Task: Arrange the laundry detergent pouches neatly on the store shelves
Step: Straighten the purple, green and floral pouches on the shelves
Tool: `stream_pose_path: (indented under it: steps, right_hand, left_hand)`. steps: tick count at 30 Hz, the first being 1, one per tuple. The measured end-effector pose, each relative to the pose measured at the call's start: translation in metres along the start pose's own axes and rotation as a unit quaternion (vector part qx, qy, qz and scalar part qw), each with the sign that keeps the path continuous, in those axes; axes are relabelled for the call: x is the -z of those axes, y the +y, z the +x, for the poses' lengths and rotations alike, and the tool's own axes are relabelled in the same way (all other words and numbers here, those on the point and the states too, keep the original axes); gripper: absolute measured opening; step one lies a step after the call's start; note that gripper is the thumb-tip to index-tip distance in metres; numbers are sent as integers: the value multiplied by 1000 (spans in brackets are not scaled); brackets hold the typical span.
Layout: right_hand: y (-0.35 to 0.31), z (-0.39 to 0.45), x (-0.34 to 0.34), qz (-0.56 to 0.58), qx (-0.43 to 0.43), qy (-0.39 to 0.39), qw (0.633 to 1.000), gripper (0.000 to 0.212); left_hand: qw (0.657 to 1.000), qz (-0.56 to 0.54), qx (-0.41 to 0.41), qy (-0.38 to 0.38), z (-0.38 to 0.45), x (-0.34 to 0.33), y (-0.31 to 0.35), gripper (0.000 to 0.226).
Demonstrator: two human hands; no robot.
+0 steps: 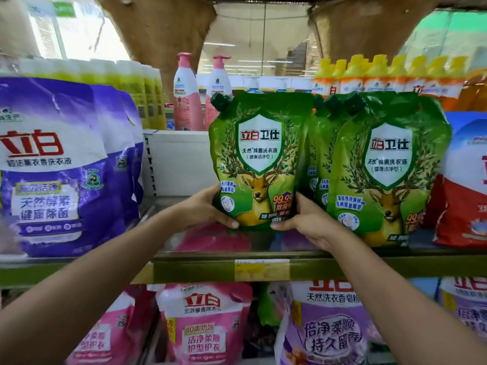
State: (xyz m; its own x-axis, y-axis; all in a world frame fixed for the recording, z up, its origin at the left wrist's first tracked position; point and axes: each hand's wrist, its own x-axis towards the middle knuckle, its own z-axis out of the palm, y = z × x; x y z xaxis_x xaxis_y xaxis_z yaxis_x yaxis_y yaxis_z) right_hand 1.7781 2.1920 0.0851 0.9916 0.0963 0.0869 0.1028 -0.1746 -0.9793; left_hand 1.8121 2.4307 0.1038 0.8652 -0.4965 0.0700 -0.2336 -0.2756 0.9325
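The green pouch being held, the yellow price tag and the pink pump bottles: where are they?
green pouch (259, 143): head view, on its white shield label.
yellow price tag (262, 270): head view, middle of the tag.
pink pump bottles (187, 101): head view, left bottle's body.

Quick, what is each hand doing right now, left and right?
Left hand: grips the lower left corner of the green pouch.
Right hand: grips the lower right corner of the same pouch.

The glossy green deer-printed pouch (259, 159) you hold reads "立白卫士" and "99.99"; the purple plastic pouch (52, 164) reads "立白"; the yellow shelf tag (261, 270) looks illegible.
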Motion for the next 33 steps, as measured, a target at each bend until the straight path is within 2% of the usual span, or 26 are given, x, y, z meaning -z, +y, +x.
stream_pose_path:
  steps: [6,9,12,14,16,18,22,24,28,33]
  right_hand:
    - [4,-2,-4,-17,33,60,997,70]
    - [5,-3,-5,-29,29,71,997,69]
    - [5,-4,-2,-27,14,57,998,76]
    - [2,-6,1,15,16,53,998,80]
    - [-3,-10,1,107,27,57,992,68]
    - [-8,-11,0,169,39,81,981,52]
    - [-20,-2,-1,213,80,154,961,51]
    - [-30,4,-5,234,101,159,954,45]
    - [-41,17,-10,253,117,194,941,11]
    - [-40,20,-14,307,117,228,917,11]
  left_hand:
    - [998,-6,-16,57,11,-1,-2,44]
    - [997,-25,-23,69,13,-3,-9,48]
    - [999,-27,-22,40,8,-2,-11,55]
    - [999,-20,-29,27,4,-1,-11,53]
    - [996,-48,-47,50,2,-1,-9,49]
    - [985,-107,-69,119,3,-1,-4,48]
    - [963,-126,-127,203,11,0,5,32]
    - [956,-138,-129,227,13,-3,9,28]
    - [942,-143,-135,271,18,-4,13,29]
    - [940,-152,-126,278,21,1,11,28]
